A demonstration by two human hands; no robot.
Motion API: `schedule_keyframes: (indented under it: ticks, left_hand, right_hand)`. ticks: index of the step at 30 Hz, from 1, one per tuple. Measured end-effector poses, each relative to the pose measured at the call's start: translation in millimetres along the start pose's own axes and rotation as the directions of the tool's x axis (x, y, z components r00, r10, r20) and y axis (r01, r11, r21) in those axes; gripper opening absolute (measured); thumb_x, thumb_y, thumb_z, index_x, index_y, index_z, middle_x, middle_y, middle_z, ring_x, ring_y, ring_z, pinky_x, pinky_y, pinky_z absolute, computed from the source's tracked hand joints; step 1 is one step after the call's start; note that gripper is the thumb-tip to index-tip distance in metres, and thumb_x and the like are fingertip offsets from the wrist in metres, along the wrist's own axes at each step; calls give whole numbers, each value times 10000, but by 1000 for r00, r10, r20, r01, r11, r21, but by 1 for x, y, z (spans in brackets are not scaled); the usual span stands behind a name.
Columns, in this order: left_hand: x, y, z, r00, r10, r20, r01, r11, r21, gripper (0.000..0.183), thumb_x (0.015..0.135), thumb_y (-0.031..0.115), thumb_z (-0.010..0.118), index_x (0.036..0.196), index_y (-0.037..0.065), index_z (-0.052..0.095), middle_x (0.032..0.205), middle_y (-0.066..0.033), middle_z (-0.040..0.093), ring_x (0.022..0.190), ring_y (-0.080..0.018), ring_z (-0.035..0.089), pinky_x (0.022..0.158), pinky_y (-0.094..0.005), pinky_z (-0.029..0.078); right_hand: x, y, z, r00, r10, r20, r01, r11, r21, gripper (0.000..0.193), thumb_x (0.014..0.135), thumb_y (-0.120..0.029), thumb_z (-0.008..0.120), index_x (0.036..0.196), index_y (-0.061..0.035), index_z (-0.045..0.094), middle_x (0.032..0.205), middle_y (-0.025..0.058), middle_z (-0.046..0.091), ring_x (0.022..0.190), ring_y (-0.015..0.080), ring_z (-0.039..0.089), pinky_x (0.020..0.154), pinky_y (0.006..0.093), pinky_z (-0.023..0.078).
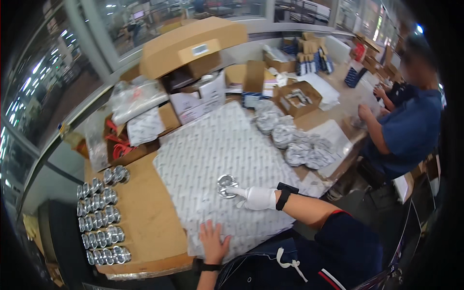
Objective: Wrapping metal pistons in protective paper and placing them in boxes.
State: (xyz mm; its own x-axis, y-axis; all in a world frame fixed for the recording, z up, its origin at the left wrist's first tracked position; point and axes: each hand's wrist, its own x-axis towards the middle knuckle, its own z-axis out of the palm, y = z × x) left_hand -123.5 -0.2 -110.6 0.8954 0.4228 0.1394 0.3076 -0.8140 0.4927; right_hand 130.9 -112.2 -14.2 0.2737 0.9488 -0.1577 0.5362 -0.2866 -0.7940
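Note:
A shiny round metal part [225,182], ring-like with a hollow middle, rests on a stack of printed white wrapping paper [212,140]. My right hand [259,198], in a white glove, grips it by its right side with fingers reaching into the hollow. Bare and flat, my left hand [213,241] presses on the near left edge of the paper with its fingers spread. Rows of similar shiny metal parts [104,220] stand on the brown tabletop [150,212] at the left.
Several paper-wrapped bundles [280,128] lie right of the paper. Behind it are an open box with white parts [297,100], a white carton [203,104] and a box with red items [123,150]. At the right another person [406,116] in blue works at the table.

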Motion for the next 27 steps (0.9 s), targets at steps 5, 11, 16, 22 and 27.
schedule_keyframes:
  ticks: [5, 11, 16, 22, 27]
  left_hand:
    - [11, 16, -46, 971, -122, 206, 100, 988, 116, 653, 733, 361, 698, 1277, 66, 486, 1408, -221, 362, 1308, -450, 284, 1020, -602, 239]
    - [78, 117, -95, 962, -264, -73, 261, 964, -48, 659, 725, 175, 715, 1282, -34, 432, 1312, -260, 433, 1255, -441, 355, 1052, -475, 285]
    - [192, 232, -29, 974, 185, 130, -178, 982, -59, 709, 732, 121, 707, 1343, 1, 366, 1354, -285, 350, 1263, -432, 339, 1047, -450, 306]
    - [272, 248, 117, 986, -39, 160, 77, 968, -239, 680, 801, 130, 609, 1383, -7, 287, 1347, -319, 351, 1266, -437, 350, 1015, -411, 348]
    - [291, 235, 131, 912, -164, 376, 306, 883, -356, 626, 790, 163, 625, 1320, -27, 351, 939, -228, 604, 873, -376, 590, 847, -399, 465]
  right_hand:
    - [-89, 18, -100, 944, -172, -280, 98, 961, -260, 545, 721, -258, 706, 1219, -104, 549, 867, 217, 637, 790, 372, 622, 707, 426, 495]
    - [-183, 86, -201, 808, 9, -589, -325, 841, -433, 826, 538, -404, 812, 1240, -73, 528, 1228, 254, 477, 1114, 423, 479, 934, 456, 418]
    - [-167, 128, -176, 859, -47, -510, -237, 846, -478, 909, 573, -459, 755, 1357, -146, 417, 1233, 265, 457, 1173, 492, 363, 1010, 549, 288]
    - [-131, 157, -147, 910, 43, -412, -284, 788, -546, 643, 757, -333, 597, 1368, -227, 427, 1220, 267, 470, 1138, 459, 434, 944, 598, 301]
    - [-124, 164, -155, 817, -59, -574, -371, 708, -601, 586, 766, -250, 565, 1341, -258, 454, 1145, 237, 506, 1013, 424, 502, 826, 543, 378]
